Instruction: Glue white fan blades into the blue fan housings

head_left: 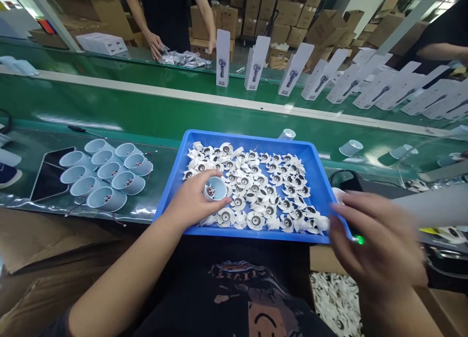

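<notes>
My left hand (192, 198) is closed around a light blue plastic cup-shaped housing (215, 188), with its mouth facing up toward me and small reddish and white bits inside. It is held over the left part of a blue tray (252, 233), in which many white fan blades (256, 220) with dark round hubs lie. My right hand (376, 234) is smeared by motion at the tray's right edge. A white piece (338, 194) shows by its fingertips; whether it is held cannot be made out.
Left of the tray stands a cluster of similar housings (109, 171) with thin wires. Beyond, white boxes (256, 64) line the green conveyor (146, 110), with loose housings (351, 148) nearer. A person's hand (156, 45) touches silvery packets (186, 59). More blades (336, 298) fill a carton lower right.
</notes>
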`<state>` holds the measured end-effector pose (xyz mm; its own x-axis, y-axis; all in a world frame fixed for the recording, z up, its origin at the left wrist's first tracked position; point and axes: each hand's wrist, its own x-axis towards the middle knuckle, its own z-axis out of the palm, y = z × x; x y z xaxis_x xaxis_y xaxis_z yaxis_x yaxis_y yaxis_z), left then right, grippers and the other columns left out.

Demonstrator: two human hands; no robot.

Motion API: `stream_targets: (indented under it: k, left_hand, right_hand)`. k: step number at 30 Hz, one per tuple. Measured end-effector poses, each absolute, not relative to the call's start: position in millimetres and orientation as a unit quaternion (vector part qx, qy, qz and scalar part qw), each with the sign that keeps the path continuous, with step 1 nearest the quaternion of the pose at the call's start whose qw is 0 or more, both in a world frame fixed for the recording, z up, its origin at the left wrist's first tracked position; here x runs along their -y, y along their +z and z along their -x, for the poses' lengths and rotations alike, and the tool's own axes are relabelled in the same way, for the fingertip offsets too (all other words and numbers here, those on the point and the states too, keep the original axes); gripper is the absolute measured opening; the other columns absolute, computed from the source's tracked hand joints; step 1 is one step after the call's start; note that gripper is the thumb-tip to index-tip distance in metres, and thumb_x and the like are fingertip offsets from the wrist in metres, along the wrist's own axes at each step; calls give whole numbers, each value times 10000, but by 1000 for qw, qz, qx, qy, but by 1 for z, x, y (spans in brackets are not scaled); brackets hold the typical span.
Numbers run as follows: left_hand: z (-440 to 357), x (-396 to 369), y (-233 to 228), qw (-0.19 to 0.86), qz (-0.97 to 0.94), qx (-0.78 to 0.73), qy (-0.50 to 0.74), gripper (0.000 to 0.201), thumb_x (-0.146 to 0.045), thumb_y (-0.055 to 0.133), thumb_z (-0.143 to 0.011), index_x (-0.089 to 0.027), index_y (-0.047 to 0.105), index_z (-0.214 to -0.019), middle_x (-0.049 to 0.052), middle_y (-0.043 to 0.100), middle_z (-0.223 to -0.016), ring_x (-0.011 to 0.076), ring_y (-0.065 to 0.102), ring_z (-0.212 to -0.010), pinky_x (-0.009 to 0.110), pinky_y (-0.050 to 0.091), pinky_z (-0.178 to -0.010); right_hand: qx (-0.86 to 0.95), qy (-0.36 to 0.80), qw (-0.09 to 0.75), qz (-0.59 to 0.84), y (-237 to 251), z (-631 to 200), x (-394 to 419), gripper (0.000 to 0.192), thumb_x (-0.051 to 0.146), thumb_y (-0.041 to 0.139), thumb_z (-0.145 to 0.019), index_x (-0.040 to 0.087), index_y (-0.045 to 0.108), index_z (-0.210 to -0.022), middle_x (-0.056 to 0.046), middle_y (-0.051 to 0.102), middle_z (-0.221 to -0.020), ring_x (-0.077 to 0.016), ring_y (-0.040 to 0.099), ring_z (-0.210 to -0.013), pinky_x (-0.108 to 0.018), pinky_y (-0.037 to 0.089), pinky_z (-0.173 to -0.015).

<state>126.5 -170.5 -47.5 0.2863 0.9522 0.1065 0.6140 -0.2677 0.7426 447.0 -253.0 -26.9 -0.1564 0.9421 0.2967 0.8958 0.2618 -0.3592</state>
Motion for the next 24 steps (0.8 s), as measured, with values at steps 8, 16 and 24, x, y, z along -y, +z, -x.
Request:
stream_targets:
  k: [8, 16, 24]
  left_hand:
    - [-124, 174, -51, 308, -771, -495, 256, 532, -468, 716, -722, -217, 568, -1167, 89, 636, -1241, 305, 586, -1150, 424, 459, -958]
    - [-125, 174, -53, 296, -808, -454, 232, 508, -446, 728, -725, -234, 582, -1162, 71, 660, -1202, 302, 616, -1097, 406, 471, -935]
    - [-122, 178, -53, 325, -800, -441, 244, 521, -455, 737, -724, -213, 575, -1157, 91, 658, -1173, 318, 618, -1071, 426, 486, -883]
  right_hand:
    - [853, 35, -153, 498, -45, -461, 184, 368, 56, 505, -854, 236, 677, -1125, -56, 659, -1101, -245, 614, -1017, -407, 492, -883]
    - [742, -54, -339, 576, -36, -444, 177, 116, 159, 571, -925, 111, 639, -1006, -70, 618, -990, -191, 591, -947, -379, 506, -850]
    - [703, -33, -351, 617, -42, -425, 176, 157, 235, 562, -954, 116, 632, -1026, -62, 629, -983, -185, 608, -935, -413, 498, -897]
